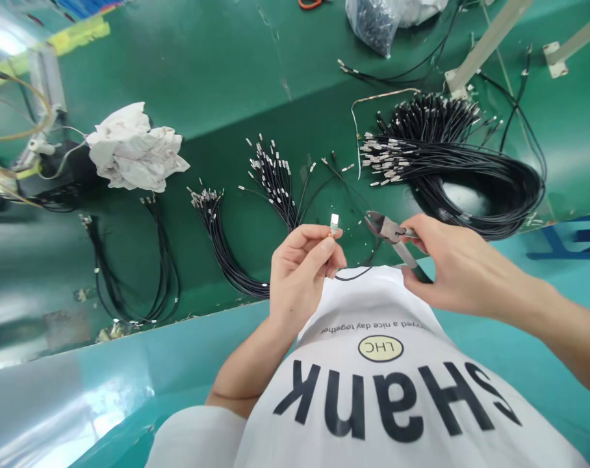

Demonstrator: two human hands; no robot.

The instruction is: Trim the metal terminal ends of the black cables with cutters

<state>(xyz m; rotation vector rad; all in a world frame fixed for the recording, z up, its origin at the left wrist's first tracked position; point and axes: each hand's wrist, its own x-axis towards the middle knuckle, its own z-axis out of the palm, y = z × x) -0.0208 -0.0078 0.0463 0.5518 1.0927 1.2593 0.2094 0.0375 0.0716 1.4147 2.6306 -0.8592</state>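
Observation:
My left hand point(302, 270) pinches the end of a thin black cable point(356, 273), with its small metal connector point(333, 223) sticking up between thumb and forefinger. My right hand point(448, 266) grips a pair of side cutters point(390, 233), jaws pointing left toward the connector and a little apart from it. The cable loops down from my left hand across my white shirt. Both hands hover over the near edge of the green table point(217, 78).
Bundles of black cables with metal tips lie on the table: a large coil point(470, 169) at right, smaller bunches in the middle point(275, 179) and left point(129, 273). A crumpled white cloth point(132, 149) lies at left. A plastic bag point(373, 19) sits at the back.

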